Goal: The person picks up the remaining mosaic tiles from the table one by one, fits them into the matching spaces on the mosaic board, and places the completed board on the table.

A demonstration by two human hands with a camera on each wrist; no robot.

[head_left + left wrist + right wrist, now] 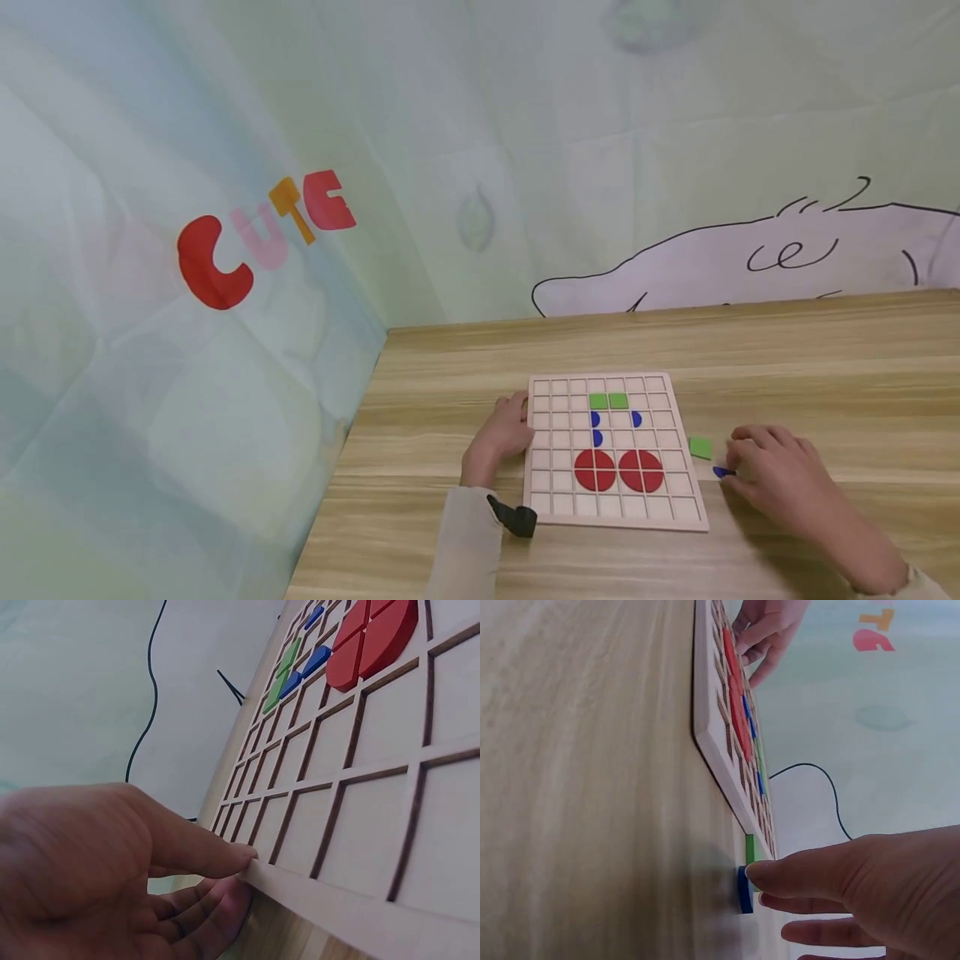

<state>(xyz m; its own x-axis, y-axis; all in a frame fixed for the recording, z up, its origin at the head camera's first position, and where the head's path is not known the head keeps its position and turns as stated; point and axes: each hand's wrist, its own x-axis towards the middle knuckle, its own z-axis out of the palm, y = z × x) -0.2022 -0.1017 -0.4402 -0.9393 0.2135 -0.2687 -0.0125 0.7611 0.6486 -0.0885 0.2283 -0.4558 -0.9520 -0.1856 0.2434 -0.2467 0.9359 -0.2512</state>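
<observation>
A wooden grid board [555,502] lies on the table. It carries two red circles [595,470] built of quarter pieces, two green squares [597,402] and several blue half-round pieces [637,419]. My left hand [501,432] grips the board's left edge, its thumb [217,857] on the rim and the other fingers beside and under it. To the right of the board my right hand [783,471] pinches another blue half-round piece [745,889] at thumb and fingertips, low over the tabletop. A loose green square [701,448] lies between that hand and the board.
The wood-grain table [450,350] meets a printed cloth backdrop [450,233] at its far edge and on the left. A black strap [513,517] sits at the left wrist, near the board's lower left corner.
</observation>
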